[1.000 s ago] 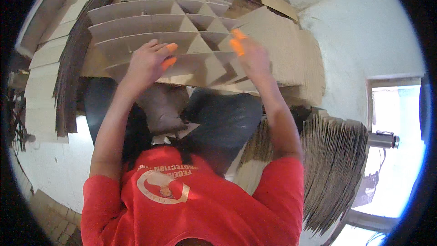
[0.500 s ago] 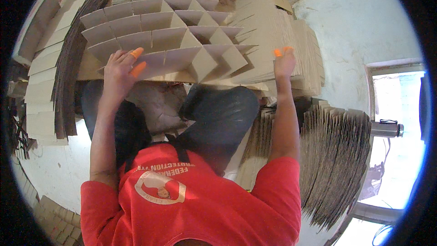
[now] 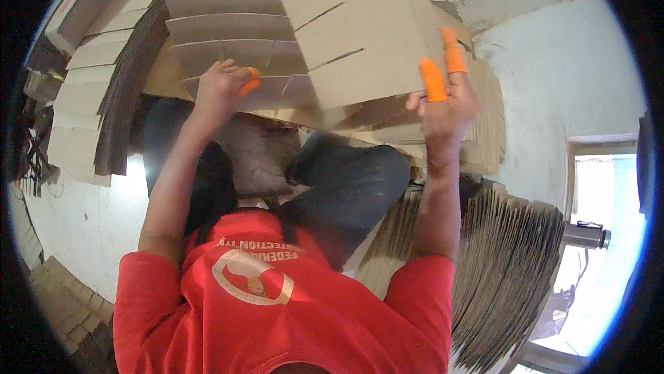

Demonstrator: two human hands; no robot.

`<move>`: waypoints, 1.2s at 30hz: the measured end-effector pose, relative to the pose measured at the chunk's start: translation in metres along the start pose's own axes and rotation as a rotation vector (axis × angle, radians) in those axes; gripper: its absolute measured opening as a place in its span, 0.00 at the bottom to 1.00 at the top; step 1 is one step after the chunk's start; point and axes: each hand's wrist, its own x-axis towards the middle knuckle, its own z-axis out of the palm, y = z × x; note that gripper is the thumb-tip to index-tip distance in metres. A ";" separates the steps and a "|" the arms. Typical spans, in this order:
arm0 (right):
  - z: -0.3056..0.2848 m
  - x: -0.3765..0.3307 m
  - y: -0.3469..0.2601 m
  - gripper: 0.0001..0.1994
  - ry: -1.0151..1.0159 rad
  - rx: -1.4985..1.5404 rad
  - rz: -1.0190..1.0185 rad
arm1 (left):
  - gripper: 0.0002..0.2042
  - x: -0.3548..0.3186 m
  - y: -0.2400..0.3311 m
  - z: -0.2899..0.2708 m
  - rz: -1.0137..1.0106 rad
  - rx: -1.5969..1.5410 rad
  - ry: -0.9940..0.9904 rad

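Slanting sheet (image 3: 346,21) (one), two hands (image 3: 448,113)

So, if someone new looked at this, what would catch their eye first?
Probably the bright red shirt filling the lower middle, and the orange finger covers on the right hand, right of centre, and left hand, left of centre. Next, the big slotted cardboard sheet at upper centre, beside the right hand, with rows of cardboard strips to its left.
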 end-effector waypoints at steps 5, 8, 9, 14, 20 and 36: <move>0.032 -0.004 0.003 0.25 -0.133 -0.114 -0.068 | 0.06 0.004 0.000 0.002 0.046 -0.051 0.065; 0.041 -0.004 0.013 0.26 -0.199 -0.144 -0.091 | 0.05 0.006 0.003 0.000 -0.003 -0.056 0.030; 0.044 -0.004 0.018 0.27 -0.226 -0.157 -0.098 | 0.05 0.006 0.002 0.001 0.002 -0.048 0.033; 0.048 0.000 0.022 0.26 -0.241 -0.185 -0.180 | 0.05 0.008 0.002 0.003 -0.020 -0.037 0.026; 0.053 -0.003 0.014 0.25 -0.229 -0.227 -0.220 | 0.06 0.008 -0.002 0.002 -0.082 -0.040 -0.032; 0.091 -0.006 0.050 0.20 -0.448 -0.212 -0.353 | 0.06 0.010 -0.008 0.005 -0.060 -0.071 -0.002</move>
